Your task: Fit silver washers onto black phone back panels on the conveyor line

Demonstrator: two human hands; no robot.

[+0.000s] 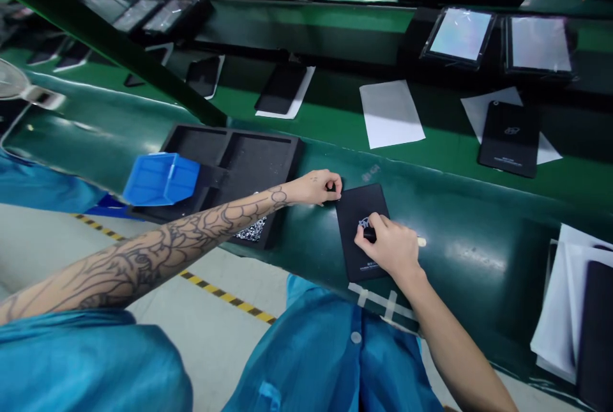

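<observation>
A black rectangular panel (357, 207) with a small white logo lies on the green table in front of me. My left hand (323, 188) is at the panel's top left corner, thumb and fingertips pinched together; whatever is between them is too small to name. Over the panel's middle, my right hand (390, 243) is closed around a dark tool with a pale end (421, 242) that sticks out behind the hand. Left of the panel stands a black compartment tray (261, 156), with small shiny metal parts (252, 230) in its lower part, partly behind my left forearm.
A blue bin (161, 179) rests on the tray's left side. Beyond are a white sheet (393, 113), another black panel (510, 137) on paper, and a dark panel (282, 88). White sheets (560, 303) lie at the right edge. A green post (143, 64) slants across the left.
</observation>
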